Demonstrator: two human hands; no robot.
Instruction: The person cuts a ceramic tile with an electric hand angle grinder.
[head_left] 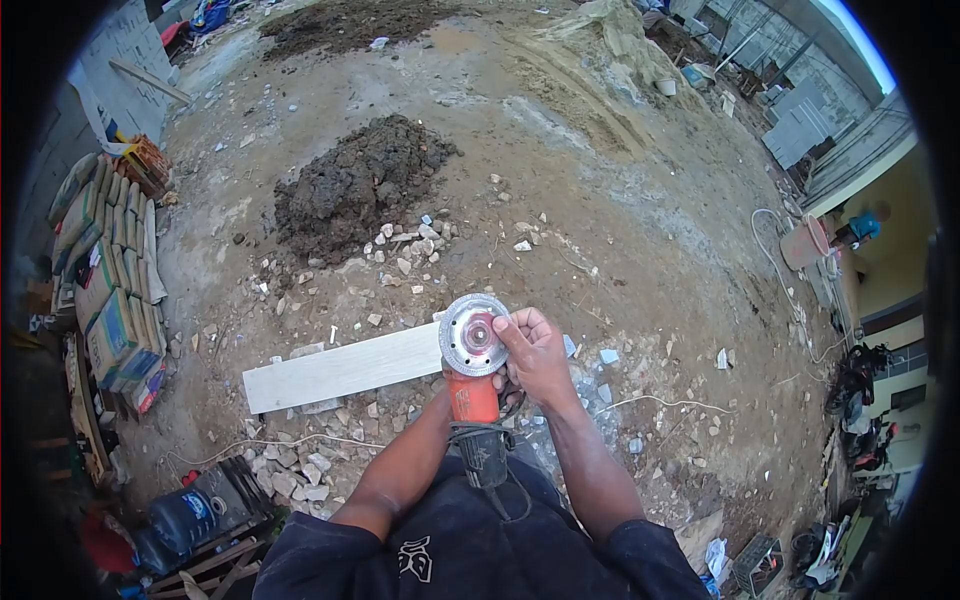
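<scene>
An angle grinder (474,398) with an orange-red head and a dark body is held upright in front of my chest, its cord wound around the body. The round cutting disc (466,351) on it faces up toward me. My right hand (540,358) pinches the disc's right side, thumb on its face near the centre nut and fingers curled at the edge. My left hand (444,397) is behind the grinder and supports it from the left; most of its fingers are hidden. A long pale plank or tile strip (345,368) lies on the ground beyond the grinder.
Stacked cement bags (118,270) stand at left. A dark soil heap (365,180) and loose stones (300,475) lie on the dirt. A blue water jug (185,520) is at lower left. At right are a bucket (803,243) and a person (862,228). A thin cable (670,403) crosses the ground.
</scene>
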